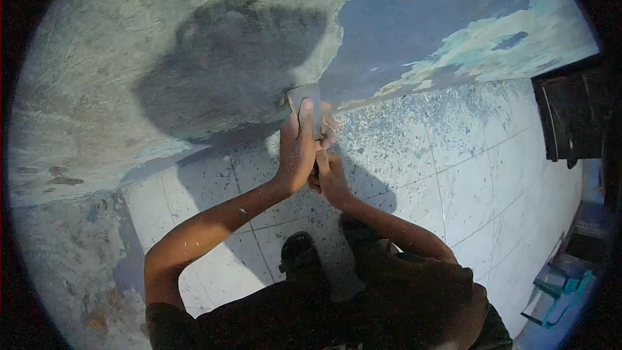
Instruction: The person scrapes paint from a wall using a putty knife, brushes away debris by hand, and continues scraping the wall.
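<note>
Flat grey metal scraper blade (310,98) sits at centre, edge against wall where bare grey plaster (162,58) on left meets peeling blue paint (440,19) on right. Left hand (297,149) lies over blade, fingers together, pressing it to wall. Right hand (330,178) just below, touching left, closed round scraper's lower end; handle hidden. White tiled floor (466,181) beneath, strewn with paint flakes. Dark shoe (298,249) near. Dark cabinet (570,116) far right.

No writing, label, brand, number or sign is legible: none on the scraped wall (194,39) at the far side, the scraper (310,98) against it, the speckled floor tiles (466,175), or the dark frame (570,123) at right.
</note>
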Demonstrator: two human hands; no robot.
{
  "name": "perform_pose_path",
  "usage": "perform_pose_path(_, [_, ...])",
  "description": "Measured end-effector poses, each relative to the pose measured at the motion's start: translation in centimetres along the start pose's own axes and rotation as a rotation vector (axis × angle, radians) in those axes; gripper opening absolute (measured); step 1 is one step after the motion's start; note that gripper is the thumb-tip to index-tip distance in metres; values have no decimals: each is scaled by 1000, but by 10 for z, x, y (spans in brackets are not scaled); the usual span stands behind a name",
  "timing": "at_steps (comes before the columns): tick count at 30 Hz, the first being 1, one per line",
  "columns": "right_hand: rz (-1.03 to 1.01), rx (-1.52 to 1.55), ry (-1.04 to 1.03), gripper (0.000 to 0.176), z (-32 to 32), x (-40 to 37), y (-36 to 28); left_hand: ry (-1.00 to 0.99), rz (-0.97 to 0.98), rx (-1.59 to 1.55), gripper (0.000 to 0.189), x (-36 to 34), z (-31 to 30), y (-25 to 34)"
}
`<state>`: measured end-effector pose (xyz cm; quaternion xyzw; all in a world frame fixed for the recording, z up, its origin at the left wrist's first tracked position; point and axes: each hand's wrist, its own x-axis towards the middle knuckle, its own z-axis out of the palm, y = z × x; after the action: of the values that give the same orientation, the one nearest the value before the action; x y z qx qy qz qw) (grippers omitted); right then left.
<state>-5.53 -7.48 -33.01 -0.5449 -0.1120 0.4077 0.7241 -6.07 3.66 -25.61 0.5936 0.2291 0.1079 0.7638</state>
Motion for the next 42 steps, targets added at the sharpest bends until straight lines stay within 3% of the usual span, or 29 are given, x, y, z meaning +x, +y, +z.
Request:
perform_pose_path(3, [-102, -32, -23, 51, -6, 9, 16, 6, 102, 90, 55, 3, -2, -5])
perform_pose_path(6, [-248, -106, 7, 47, -5, 21, 27, 158, 144, 251, 54, 15, -9, -37])
perform_pose_path(9, [-367, -207, 114, 43, 5, 29, 12, 196, 110, 129, 55, 9, 14, 3])
perform_pose_path(12, [-270, -103, 98, 40, 4, 23, 13, 312, 116, 163, 55, 8, 30, 14])
perform_pose_path(15, [-451, -269, 47, 40, -7, 28, 32, 287, 133, 239, 54, 3, 20, 1])
perform_pose_path(18, [-437, -82, -4, 41, -3, 27, 20, 248, 191, 181, 54, 7, 19, 2])
perform_pose_path(21, [-307, -136, -59, 42, -9, 30, 37, 268, 105, 126, 54, 7, 18, -2])
perform_pose_path(24, [-332, -202, -12, 49, -7, 34, 33, 261, 98, 184, 54, 4, 21, 8])
perform_pose_path(27, [-474, -112, -39, 49, 2, 29, -10, 233, 252, 167, 54, 13, 25, 17])
perform_pose_path(30, [-361, -166, 52, 62, 2, 31, 19, 262, 75, 273, 53, -1, 24, 18])
perform_pose_path(36, [-118, -22, -2, 64, 3, 22, 11, 302, 162, 201, 52, 3, 29, 14])
perform_pose_path(39, [-136, -85, -23, 64, 0, 28, 22, 304, 72, 230, 51, 3, 24, 12])
perform_pose_path(42, [-233, -147, 15, 65, 1, 25, 1, 278, 173, 156, 52, 4, 31, 17])
